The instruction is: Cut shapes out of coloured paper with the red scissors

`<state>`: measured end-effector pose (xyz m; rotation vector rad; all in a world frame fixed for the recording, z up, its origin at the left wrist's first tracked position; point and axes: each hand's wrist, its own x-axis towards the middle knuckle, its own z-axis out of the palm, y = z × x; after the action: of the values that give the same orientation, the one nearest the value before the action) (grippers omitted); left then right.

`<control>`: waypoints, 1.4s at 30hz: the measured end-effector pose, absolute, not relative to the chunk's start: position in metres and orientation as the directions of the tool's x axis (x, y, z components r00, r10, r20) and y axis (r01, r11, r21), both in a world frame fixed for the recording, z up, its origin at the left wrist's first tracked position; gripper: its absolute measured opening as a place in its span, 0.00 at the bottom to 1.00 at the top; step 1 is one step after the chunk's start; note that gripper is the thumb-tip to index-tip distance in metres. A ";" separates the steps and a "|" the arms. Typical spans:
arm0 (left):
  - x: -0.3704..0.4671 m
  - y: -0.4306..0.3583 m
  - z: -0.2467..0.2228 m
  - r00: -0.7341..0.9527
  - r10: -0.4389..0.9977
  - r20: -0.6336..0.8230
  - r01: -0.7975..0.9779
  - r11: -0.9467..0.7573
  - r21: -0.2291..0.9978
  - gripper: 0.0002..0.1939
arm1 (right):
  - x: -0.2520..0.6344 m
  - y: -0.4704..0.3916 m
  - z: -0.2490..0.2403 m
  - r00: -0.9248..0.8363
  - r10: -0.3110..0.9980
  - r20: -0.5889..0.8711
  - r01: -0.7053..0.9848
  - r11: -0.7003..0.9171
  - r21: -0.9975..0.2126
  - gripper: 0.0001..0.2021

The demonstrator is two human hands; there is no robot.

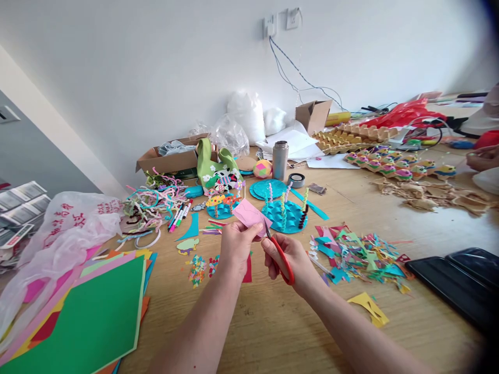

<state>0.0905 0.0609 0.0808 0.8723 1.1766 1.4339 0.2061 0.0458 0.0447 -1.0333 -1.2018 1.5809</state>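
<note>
My left hand (pixel 238 243) pinches a small piece of pink paper (pixel 248 214) with a faint drawn outline on it. In my right hand (pixel 287 255) are red-handled scissors (pixel 284 261), their blades touching the paper's right edge. Just beyond the paper stand blue egg-carton discs (pixel 281 217) with fuzzy pipe cleaners upright in them. Another, smaller disc (pixel 222 210) carries orange and yellow paper fish. Close to my left wrist lie small piles of colourful paper bits (pixel 197 270) and a light green fish-shaped cutout (pixel 188 246).
Paper scraps (pixel 366 252) are heaped on the right, near a black tray-like object (pixel 456 280). Coloured sheets (pixel 97 311) lie front left, with pipe cleaners (pixel 163 200) and markers (pixel 180 215) behind. A metal bottle (pixel 280 160) stands further back. Another person's hand (pixel 483 158) shows at far right.
</note>
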 end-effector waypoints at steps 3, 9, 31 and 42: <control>0.091 0.061 0.081 -0.204 0.975 -0.087 -0.266 0.030 0.963 0.07 | 0.206 0.046 0.047 -0.264 0.959 -0.107 -0.138 -0.147 -0.979 0.21; 0.091 0.061 0.079 -0.187 0.977 -0.099 -0.284 0.043 0.958 0.07 | 0.208 0.046 0.048 -0.252 0.959 -0.127 -0.110 -0.159 -0.981 0.22; 0.088 0.062 0.079 -0.150 0.978 -0.145 -0.314 0.092 0.945 0.09 | 0.209 0.047 0.044 -0.272 0.951 -0.148 -0.135 -0.190 -0.973 0.25; 0.086 0.063 0.078 -0.141 0.984 -0.110 -0.299 0.064 0.952 0.10 | 0.209 0.047 0.041 -0.268 0.954 -0.136 -0.135 -0.177 -0.975 0.24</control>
<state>0.0859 0.0630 0.0780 0.8456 1.1355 1.3811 0.2086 0.0473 0.0409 -1.0686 -1.1943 1.5903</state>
